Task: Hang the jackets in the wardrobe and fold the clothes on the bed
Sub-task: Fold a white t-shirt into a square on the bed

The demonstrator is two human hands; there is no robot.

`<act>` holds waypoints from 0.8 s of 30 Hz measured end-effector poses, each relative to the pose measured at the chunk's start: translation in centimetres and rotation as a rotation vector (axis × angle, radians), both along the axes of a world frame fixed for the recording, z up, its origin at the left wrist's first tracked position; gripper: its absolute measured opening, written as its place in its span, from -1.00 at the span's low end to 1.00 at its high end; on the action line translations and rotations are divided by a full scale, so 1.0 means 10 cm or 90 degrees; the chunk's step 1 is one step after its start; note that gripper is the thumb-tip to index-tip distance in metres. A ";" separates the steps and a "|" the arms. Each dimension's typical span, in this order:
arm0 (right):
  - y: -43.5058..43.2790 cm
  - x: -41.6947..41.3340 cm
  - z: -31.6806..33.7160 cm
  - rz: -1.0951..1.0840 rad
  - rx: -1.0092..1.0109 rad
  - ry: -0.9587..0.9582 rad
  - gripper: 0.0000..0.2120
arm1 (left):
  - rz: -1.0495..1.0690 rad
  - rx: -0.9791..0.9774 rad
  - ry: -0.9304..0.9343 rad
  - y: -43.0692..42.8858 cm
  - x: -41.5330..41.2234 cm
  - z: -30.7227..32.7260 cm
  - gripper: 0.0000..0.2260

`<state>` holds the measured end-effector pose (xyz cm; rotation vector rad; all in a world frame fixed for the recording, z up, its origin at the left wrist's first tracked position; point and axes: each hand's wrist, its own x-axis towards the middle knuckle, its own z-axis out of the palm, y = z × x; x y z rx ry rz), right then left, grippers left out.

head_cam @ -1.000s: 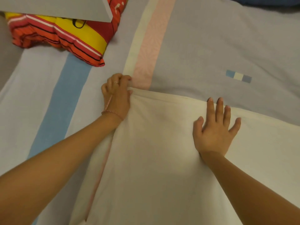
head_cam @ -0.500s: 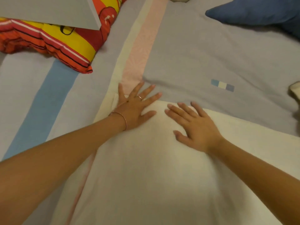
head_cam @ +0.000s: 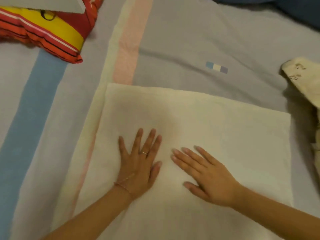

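Your left hand (head_cam: 138, 168) lies palm down on the folded cream cloth (head_cam: 225, 122), its fingers (head_cam: 138, 141) straight and spread, gripping nothing. A thin ring (head_cam: 144, 152) sits on one finger and a fine bracelet (head_cam: 125, 186) circles the wrist. Your right hand (head_cam: 210, 178) rests flat just beside it on the same cloth. Its fingers are also straight and point toward the left hand, and the two hands are close but apart.

The cloth lies smooth on the near middle of the grey bedspread (head_cam: 190, 35), with its far edge and right edge squared off. A blue stripe (head_cam: 34, 110) runs down the bedspread on the left, and a pink stripe (head_cam: 131, 40) runs up from the cloth's far left corner.

A red and yellow striped cushion (head_cam: 43, 37) sits at the far left. A cream printed garment (head_cam: 302, 80) lies crumpled at the right edge, near the cloth. Some dark blue fabric (head_cam: 297, 9) shows at the far right corner.
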<state>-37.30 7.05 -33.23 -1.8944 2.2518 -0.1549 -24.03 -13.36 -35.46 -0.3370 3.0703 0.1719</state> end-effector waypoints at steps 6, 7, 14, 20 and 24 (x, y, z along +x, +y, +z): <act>1.08 -1.60 -0.13 -0.377 0.118 0.050 -0.40 | 0.027 -0.025 -0.047 0.01 -0.17 -0.02 -0.47; 1.09 -1.79 -0.13 -0.462 0.118 0.034 -0.37 | 0.026 -0.017 -0.056 0.02 -0.16 -0.02 -0.47; 0.30 -0.44 0.06 -0.575 -0.056 0.029 -0.43 | 0.073 -0.012 -0.104 0.12 -0.14 0.03 -0.49; 1.40 0.87 -0.21 -0.400 0.068 0.010 -0.39 | 0.028 0.010 -0.096 0.61 0.15 0.24 -0.45; 2.27 0.72 -0.03 -0.650 0.149 -0.021 -0.35 | -0.073 0.089 -0.110 1.46 0.95 0.24 -0.43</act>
